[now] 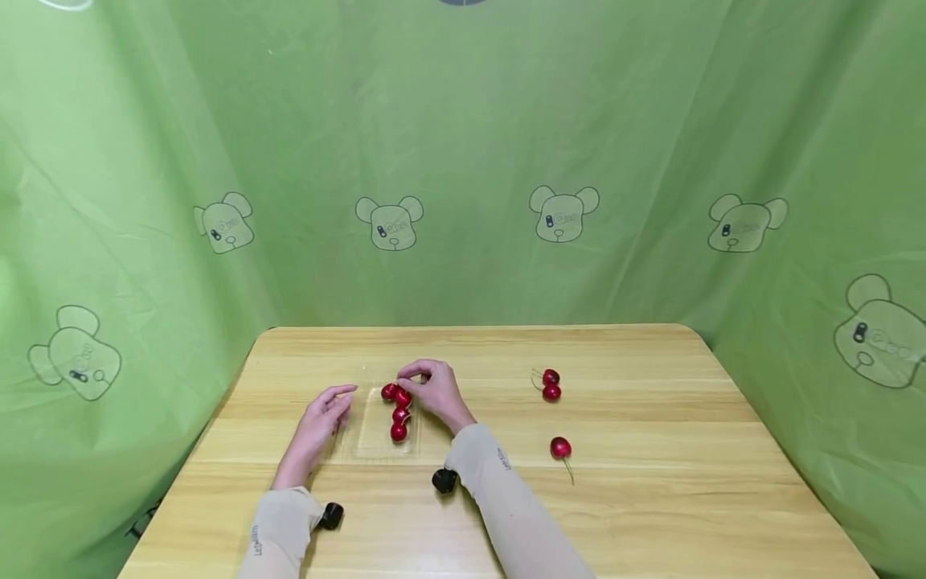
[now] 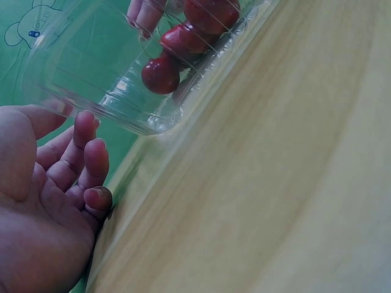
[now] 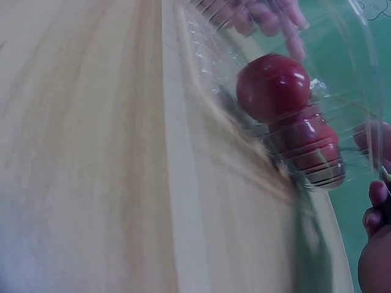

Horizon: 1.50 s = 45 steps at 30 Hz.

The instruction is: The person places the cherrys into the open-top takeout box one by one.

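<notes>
The head view is bright and evenly lit, apparently from above, with soft shading in the folds of the curtain (image 1: 463,121) and a pale sheen on the near part of the table (image 1: 651,482). The clear box (image 2: 91,79) is faint there, its edges hard to trace. Both wrist views are dimmer and softer, the table's grain smeared; the right one has a bluish cast at lower left. Small white glints sit on the box and cherries (image 3: 273,88).

beige sleeves (image 1: 524,507), dark lettering (image 1: 504,459); black wrist cameras (image 1: 444,481)
</notes>
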Available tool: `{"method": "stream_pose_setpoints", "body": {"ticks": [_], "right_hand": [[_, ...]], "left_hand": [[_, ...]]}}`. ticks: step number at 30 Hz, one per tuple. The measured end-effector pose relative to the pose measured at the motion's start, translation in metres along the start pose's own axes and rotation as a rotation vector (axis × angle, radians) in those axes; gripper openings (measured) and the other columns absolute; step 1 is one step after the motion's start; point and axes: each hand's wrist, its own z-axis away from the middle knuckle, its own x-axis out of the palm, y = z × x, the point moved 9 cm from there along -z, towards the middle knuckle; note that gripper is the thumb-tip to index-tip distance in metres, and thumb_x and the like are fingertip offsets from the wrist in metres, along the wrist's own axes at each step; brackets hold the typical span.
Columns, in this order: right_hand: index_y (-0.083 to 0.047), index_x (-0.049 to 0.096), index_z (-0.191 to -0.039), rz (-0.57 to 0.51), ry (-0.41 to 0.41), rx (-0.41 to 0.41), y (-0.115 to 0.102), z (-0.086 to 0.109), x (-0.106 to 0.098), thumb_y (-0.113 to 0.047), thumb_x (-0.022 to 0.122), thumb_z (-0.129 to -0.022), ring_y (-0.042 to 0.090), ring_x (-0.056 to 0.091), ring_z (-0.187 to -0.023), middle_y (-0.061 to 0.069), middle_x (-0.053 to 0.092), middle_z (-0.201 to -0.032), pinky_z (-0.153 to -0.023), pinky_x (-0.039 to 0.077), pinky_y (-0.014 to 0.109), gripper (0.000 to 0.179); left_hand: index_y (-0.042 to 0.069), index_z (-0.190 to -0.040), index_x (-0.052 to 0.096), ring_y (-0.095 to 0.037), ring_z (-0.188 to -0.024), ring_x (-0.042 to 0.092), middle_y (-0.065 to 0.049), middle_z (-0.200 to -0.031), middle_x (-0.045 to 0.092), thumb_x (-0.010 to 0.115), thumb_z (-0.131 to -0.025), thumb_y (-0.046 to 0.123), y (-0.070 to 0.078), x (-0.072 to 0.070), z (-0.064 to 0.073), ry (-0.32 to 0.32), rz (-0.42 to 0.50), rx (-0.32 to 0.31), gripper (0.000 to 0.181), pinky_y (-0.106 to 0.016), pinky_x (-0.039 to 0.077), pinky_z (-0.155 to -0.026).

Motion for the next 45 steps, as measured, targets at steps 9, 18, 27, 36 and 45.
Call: {"method": "stream_pose_setpoints", "body": {"ticks": [9,18,27,36,45], "right_hand": [[-0.01,0.079,-0.107,-0.014,0.003,-0.011,-0.002,0.002,-0.019,-0.015,0.082,-0.089,0.011,0.05,-0.07,0.004,0.073,-0.095,-0.061,0.041,0.02,0.019],[-0.005,0.076,-0.114,0.005,-0.02,0.011,0.003,0.001,-0.063,-0.009,0.08,-0.089,0.013,0.058,-0.078,0.006,0.073,-0.101,-0.068,0.049,0.022,0.026],[-0.011,0.077,-0.114,0.09,-0.055,-0.004,0.004,0.02,-0.109,-0.011,0.08,-0.09,0.017,0.062,-0.086,0.003,0.075,-0.105,-0.077,0.052,0.027,0.024],[-0.01,0.076,-0.116,0.198,-0.019,0.015,0.023,0.037,-0.165,-0.014,0.078,-0.092,0.02,0.063,-0.091,0.005,0.075,-0.109,-0.079,0.052,0.03,0.024],[-0.002,0.072,-0.122,0.251,0.017,0.096,0.06,0.057,-0.216,-0.013,0.077,-0.094,0.024,0.062,-0.088,0.013,0.07,-0.104,-0.071,0.055,0.027,0.03]], "left_hand": [[0.008,-0.143,0.058,-0.013,-0.075,0.055,-0.004,-0.093,0.061,0.058,-0.107,0.03,-0.001,0.0,0.002,-0.005,-0.012,-0.005,0.042,-0.023,0.043,-0.063],[0.009,-0.145,0.057,-0.012,-0.076,0.054,-0.004,-0.094,0.061,0.057,-0.108,0.03,0.003,0.002,0.003,-0.012,-0.01,0.004,0.043,-0.022,0.044,-0.065],[0.009,-0.144,0.057,-0.012,-0.076,0.055,-0.003,-0.093,0.061,0.056,-0.108,0.028,0.003,0.003,0.004,-0.009,-0.023,-0.004,0.041,-0.022,0.044,-0.064],[0.008,-0.145,0.056,-0.011,-0.076,0.055,-0.003,-0.093,0.061,0.056,-0.108,0.03,0.004,0.0,0.004,0.004,-0.021,0.0,0.043,-0.022,0.044,-0.065],[0.009,-0.144,0.057,-0.012,-0.076,0.055,-0.003,-0.093,0.061,0.056,-0.108,0.03,0.002,0.002,0.004,0.0,-0.02,-0.012,0.042,-0.023,0.044,-0.065]]}}
